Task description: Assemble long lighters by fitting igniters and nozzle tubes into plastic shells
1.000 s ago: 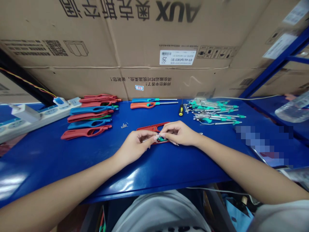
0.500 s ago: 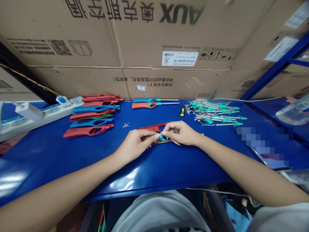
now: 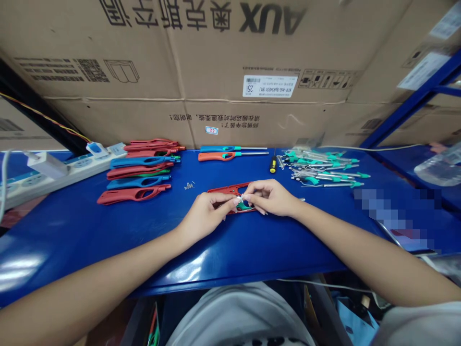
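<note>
Both hands (image 3: 205,217) (image 3: 272,198) pinching a tiny white part (image 3: 240,198), fingertips nearly meeting. Open red casing (image 3: 224,191) sits right under them.

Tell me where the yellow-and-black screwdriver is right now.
In the head view, the screwdriver lies right of center on the blue table, near the cardboard, between the orange lighter and the pile of green-and-metal parts.

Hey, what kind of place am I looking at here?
Probably a small assembly workbench: loose screws, a screwdriver and a pile of metal rods with green parts share the blue tabletop with coloured handle shells.
</note>
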Motion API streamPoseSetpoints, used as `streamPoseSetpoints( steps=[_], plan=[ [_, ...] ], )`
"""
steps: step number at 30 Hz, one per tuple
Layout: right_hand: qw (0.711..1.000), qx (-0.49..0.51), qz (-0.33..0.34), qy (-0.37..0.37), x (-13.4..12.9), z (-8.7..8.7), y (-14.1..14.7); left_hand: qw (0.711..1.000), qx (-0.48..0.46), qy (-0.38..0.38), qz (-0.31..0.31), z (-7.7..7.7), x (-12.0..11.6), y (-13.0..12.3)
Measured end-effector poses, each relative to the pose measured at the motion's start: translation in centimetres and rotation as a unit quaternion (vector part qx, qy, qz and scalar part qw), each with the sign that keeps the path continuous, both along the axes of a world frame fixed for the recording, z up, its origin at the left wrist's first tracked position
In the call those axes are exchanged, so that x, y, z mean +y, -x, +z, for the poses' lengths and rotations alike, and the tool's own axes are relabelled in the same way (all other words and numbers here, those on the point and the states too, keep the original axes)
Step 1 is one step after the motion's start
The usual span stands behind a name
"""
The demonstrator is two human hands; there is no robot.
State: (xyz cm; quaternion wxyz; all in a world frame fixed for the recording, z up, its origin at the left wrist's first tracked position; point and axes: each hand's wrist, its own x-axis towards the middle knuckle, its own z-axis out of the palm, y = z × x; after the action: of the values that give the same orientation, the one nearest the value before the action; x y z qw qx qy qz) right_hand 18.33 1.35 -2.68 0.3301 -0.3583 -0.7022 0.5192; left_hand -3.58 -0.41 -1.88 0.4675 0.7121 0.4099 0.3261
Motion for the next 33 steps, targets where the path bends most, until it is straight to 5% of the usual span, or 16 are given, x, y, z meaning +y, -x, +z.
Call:
streamPoseSetpoints(
  steps=[15,21,26,30,33],
  plan=[
    [0.998,-0.039,-0.043,-0.007,-0.5,0.2,0.6,1.0,0.008,-0.013,0.005,-0.2,0.2,0.1],
    [0.999,-0.021,-0.048,0.006,-0.2,0.1,0.6,0.999,0.04,-0.024,-0.023,1.0,1.0,1.2],
    [0.995,-0.033,-0.092,0.008,0.2,0.4,0.4,0.979,0.172,-0.109,-0.015,2.1,1.3,2.5],
    [0.995,-0.026,-0.093,0.008,0.4,0.6,0.2,0.943,0.234,-0.228,-0.055,1.7,1.5,2.7],
    [0.996,-0.035,-0.079,0.011,0.4,0.6,0.1,0.934,0.252,-0.247,-0.057,1.3,1.7,2.7]
  ],
)
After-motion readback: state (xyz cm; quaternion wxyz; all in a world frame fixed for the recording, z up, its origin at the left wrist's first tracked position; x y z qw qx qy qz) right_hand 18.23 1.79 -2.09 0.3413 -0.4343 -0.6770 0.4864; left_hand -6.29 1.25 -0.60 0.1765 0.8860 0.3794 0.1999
